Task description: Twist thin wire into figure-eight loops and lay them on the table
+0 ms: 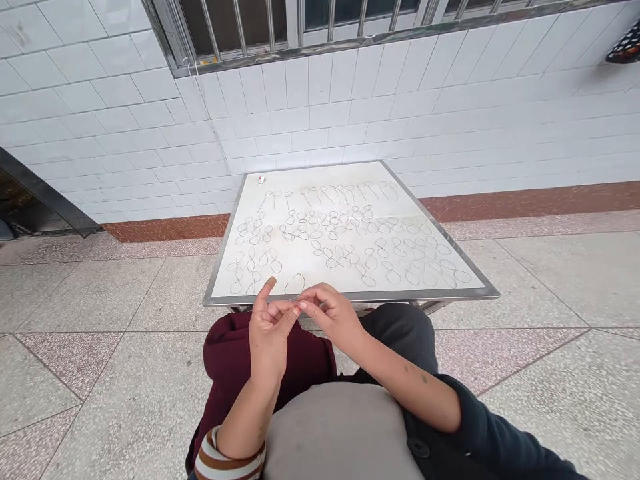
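Observation:
My left hand (pixel 271 333) and my right hand (pixel 334 315) meet over my lap, just in front of the table's near edge. Both are closed, thumb and fingers pinched together at one spot. A thin dark wire loop (pixel 299 274) rises from between the fingertips, seen against the white tabletop; the part inside the pinch is hidden. One left finger points up, its tip covered in something brownish. On the table (pixel 300 255) lie several figure-eight wire loops (pixel 333 257) in rows. Toward the back are several wire pieces with one loop and loose tails (pixel 325 193).
The table has a grey metal rim (pixel 450 294) and stands against a white tiled wall (pixel 320 120). A small white and red item (pixel 261 179) sits at its back left corner. Above is a barred window (pixel 300 33). Maroon cloth (pixel 230 353) covers one of my legs.

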A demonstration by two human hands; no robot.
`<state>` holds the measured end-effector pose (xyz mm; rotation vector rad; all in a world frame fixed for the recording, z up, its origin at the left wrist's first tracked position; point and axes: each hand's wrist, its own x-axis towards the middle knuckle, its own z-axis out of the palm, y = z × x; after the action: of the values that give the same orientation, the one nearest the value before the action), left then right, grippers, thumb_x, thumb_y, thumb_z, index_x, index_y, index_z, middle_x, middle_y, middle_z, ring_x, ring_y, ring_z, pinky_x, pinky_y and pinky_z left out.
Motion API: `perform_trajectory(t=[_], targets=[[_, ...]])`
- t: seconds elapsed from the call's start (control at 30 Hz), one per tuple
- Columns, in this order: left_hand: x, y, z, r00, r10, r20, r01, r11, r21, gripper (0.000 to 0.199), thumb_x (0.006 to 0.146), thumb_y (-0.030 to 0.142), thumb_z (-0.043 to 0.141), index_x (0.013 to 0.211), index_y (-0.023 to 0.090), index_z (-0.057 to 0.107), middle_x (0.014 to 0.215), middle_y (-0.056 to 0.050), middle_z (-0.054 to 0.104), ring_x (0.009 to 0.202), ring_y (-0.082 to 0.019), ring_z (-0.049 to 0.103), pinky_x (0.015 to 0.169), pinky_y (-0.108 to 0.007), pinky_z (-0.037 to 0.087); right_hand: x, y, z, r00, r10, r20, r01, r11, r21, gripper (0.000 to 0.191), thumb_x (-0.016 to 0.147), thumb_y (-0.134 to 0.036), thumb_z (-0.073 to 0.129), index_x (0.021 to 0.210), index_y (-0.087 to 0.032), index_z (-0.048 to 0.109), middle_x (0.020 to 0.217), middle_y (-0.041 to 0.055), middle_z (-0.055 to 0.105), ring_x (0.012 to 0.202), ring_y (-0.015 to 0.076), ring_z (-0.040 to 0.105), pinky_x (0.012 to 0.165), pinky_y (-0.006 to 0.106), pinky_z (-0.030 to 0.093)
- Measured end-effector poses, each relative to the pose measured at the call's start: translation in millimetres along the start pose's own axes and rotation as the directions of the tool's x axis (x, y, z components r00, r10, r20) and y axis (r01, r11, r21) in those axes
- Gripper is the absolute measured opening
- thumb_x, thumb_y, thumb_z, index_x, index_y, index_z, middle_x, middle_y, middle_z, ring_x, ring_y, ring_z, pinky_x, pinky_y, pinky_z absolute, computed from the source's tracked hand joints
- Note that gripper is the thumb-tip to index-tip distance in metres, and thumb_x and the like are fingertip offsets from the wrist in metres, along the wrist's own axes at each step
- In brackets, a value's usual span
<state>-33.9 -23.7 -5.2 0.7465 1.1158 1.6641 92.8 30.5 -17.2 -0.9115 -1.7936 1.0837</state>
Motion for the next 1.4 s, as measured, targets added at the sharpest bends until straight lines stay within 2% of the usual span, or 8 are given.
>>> perform_trajectory(t=[0.1, 0.2, 0.4, 0.63, 0.87, 1.03, 1.2, 1.4], targets=[[-2.2, -0.7, 1.6, 0.999, -0.025, 0.044, 0.025, 1.000, 0.009, 0.074, 0.073, 0.017, 0.074, 0.139, 0.023, 0.040, 0.075, 0.002, 0.069, 0.077, -0.011, 0.061, 0.095, -0.035, 0.041, 6.9, -3.2, -4.1, 0.986, 0.115, 0.125, -0.147, 0.946, 0.288, 0.018, 0.085, -0.039, 0.061, 0.088, -0.022, 0.065, 0.089, 0.0011, 0.060, 0.080, 0.0137, 0.056, 0.075, 0.029, 0.045], [-3.2, -2.3, 2.3, 0.998, -0.039, 0.057, 0.037, 0.999, 0.032, 0.075, 0.074, 0.018, 0.073, 0.140, 0.024, 0.039, 0.076, 0.003, 0.069, 0.077, -0.011, 0.061, 0.095, -0.034, 0.040, 9.6, -3.8, -5.1, 0.959, 0.186, 0.212, -0.263, 0.861, 0.435, 0.018, 0.082, -0.039, 0.063, 0.082, -0.020, 0.064, 0.081, -0.0013, 0.060, 0.076, 0.0121, 0.054, 0.076, 0.028, 0.044], [-3.8, -4.1, 2.5, 0.997, -0.046, 0.068, 0.046, 0.999, -0.001, 0.070, 0.074, 0.020, 0.074, 0.137, 0.026, 0.043, 0.074, 0.004, 0.067, 0.076, -0.012, 0.062, 0.094, -0.033, 0.040, 9.5, -2.3, -5.5, 0.936, 0.227, 0.268, -0.328, 0.834, 0.443, 0.023, 0.084, -0.042, 0.060, 0.084, -0.020, 0.064, 0.075, -0.0028, 0.058, 0.065, 0.0095, 0.048, 0.064, 0.024, 0.039], [-3.7, -5.5, 2.3, 0.991, -0.092, 0.099, 0.093, 0.996, -0.007, 0.067, 0.078, 0.022, 0.070, 0.139, 0.025, 0.040, 0.070, 0.005, 0.060, 0.074, -0.011, 0.057, 0.091, -0.031, 0.040, 12.9, -2.0, -8.1, 0.939, 0.146, 0.311, -0.279, 0.852, 0.443, 0.022, 0.084, -0.041, 0.060, 0.082, -0.019, 0.057, 0.073, -0.0024, 0.056, 0.070, 0.0118, 0.052, 0.071, 0.028, 0.044], [-3.2, -6.1, 4.1, 0.985, -0.114, 0.131, 0.122, 0.991, -0.056, 0.069, 0.076, 0.019, 0.071, 0.138, 0.028, 0.042, 0.068, 0.006, 0.056, 0.073, -0.011, 0.055, 0.091, -0.032, 0.040, 8.6, -3.4, -6.7, 0.978, 0.093, 0.189, -0.135, 0.965, 0.226, 0.018, 0.088, -0.035, 0.052, 0.077, -0.021, 0.052, 0.077, -0.0023, 0.051, 0.069, 0.0115, 0.049, 0.067, 0.027, 0.043], [-6.8, -10.9, 3.3, 0.983, -0.127, 0.135, 0.131, 0.991, -0.023, 0.064, 0.076, 0.020, 0.070, 0.135, 0.028, 0.046, 0.070, 0.004, 0.059, 0.073, -0.012, 0.055, 0.089, -0.031, 0.040, 7.9, 4.1, -2.1, 0.984, 0.173, 0.051, -0.180, 0.949, 0.257, 0.018, 0.088, -0.036, 0.051, 0.077, -0.022, 0.049, 0.072, -0.0031, 0.048, 0.057, 0.0101, 0.042, 0.056, 0.025, 0.039], [-12.2, -17.9, -3.1, 0.976, -0.171, 0.137, 0.166, 0.985, 0.045, 0.058, 0.079, 0.022, 0.067, 0.133, 0.025, 0.048, 0.073, 0.002, 0.059, 0.070, -0.012, 0.052, 0.080, -0.029, 0.042, 14.5, 9.5, -6.2, 0.971, 0.232, -0.063, -0.194, 0.911, 0.364, 0.018, 0.085, -0.037, 0.054, 0.078, -0.022, 0.048, 0.068, -0.0051, 0.045, 0.055, 0.0095, 0.040, 0.058, 0.025, 0.038], [-15.5, -22.6, -7.9, 0.970, -0.195, 0.147, 0.185, 0.979, 0.081, 0.059, 0.080, 0.025, 0.066, 0.135, 0.024, 0.045, 0.073, 0.001, 0.059, 0.065, -0.012, 0.051, 0.068, -0.026, 0.043, 17.8, 12.7, -6.9, 0.963, 0.268, 0.026, -0.255, 0.877, 0.407, 0.022, 0.086, -0.043, 0.054, 0.081, -0.022, 0.049, 0.073, -0.0030, 0.051, 0.065, 0.0114, 0.051, 0.060, 0.025, 0.042]])
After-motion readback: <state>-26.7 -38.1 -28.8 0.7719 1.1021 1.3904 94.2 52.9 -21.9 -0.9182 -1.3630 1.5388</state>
